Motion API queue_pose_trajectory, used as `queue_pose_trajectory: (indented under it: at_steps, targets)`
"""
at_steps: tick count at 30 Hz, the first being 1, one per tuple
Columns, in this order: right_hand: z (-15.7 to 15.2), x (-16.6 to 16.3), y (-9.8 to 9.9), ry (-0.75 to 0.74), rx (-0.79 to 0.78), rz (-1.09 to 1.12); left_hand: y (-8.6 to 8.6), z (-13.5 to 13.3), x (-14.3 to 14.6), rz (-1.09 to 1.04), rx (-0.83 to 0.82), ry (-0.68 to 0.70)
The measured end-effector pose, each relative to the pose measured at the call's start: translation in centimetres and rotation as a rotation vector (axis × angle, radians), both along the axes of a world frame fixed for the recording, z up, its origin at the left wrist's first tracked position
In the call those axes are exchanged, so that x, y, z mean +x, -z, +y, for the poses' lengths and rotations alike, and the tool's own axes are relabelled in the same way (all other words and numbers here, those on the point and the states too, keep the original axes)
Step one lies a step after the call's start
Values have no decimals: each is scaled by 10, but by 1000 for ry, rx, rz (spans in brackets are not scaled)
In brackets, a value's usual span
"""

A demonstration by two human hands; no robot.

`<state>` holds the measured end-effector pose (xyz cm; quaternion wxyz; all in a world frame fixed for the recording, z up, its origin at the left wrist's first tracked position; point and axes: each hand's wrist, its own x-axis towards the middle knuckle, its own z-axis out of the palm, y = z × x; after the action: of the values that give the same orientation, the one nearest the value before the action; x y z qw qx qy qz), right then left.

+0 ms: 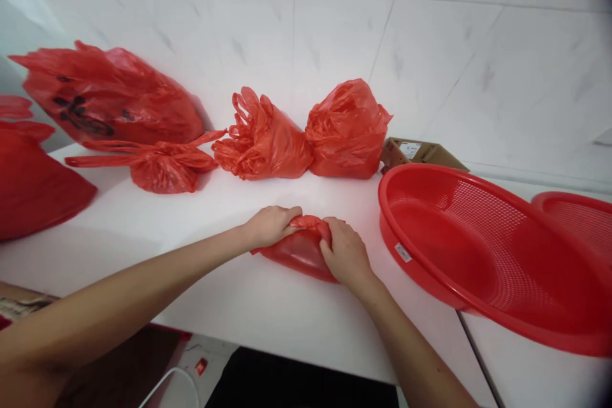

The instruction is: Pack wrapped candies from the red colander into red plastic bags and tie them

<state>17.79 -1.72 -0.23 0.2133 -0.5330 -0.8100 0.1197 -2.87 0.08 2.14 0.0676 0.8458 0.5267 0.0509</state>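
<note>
A small red plastic bag (299, 252) lies on the white counter (201, 229) in front of me. My left hand (270, 224) is closed on the bag's gathered top from the left. My right hand (347, 255) grips the same bunched top from the right and rests over the bag. Both hands touch the knotted part, which sits between their fingers. The bag's contents are hidden.
Several tied red bags (347, 131) stand along the tiled wall, with a large one (109, 99) at the left. A red perforated basket (478, 248) sits tilted at the right, beside a second basket (578, 217). A cardboard box (421, 153) lies behind it.
</note>
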Motion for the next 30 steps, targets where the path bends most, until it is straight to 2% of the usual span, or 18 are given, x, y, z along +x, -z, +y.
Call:
queue_pose_trajectory:
  at_steps: [7,15,22,30]
  targets:
    - [3,5,0,4,-71,199,-10,6,-1,-47,-44,9]
    - [-2,10,2,-19,13,258,-18,-1,-9,-6,-67,76]
    - [-1,15,4,-2,-50,292,-7,1,-19,-91,-114,60]
    - [2,12,11,15,-94,153,13,4,-15,61,-103,-60]
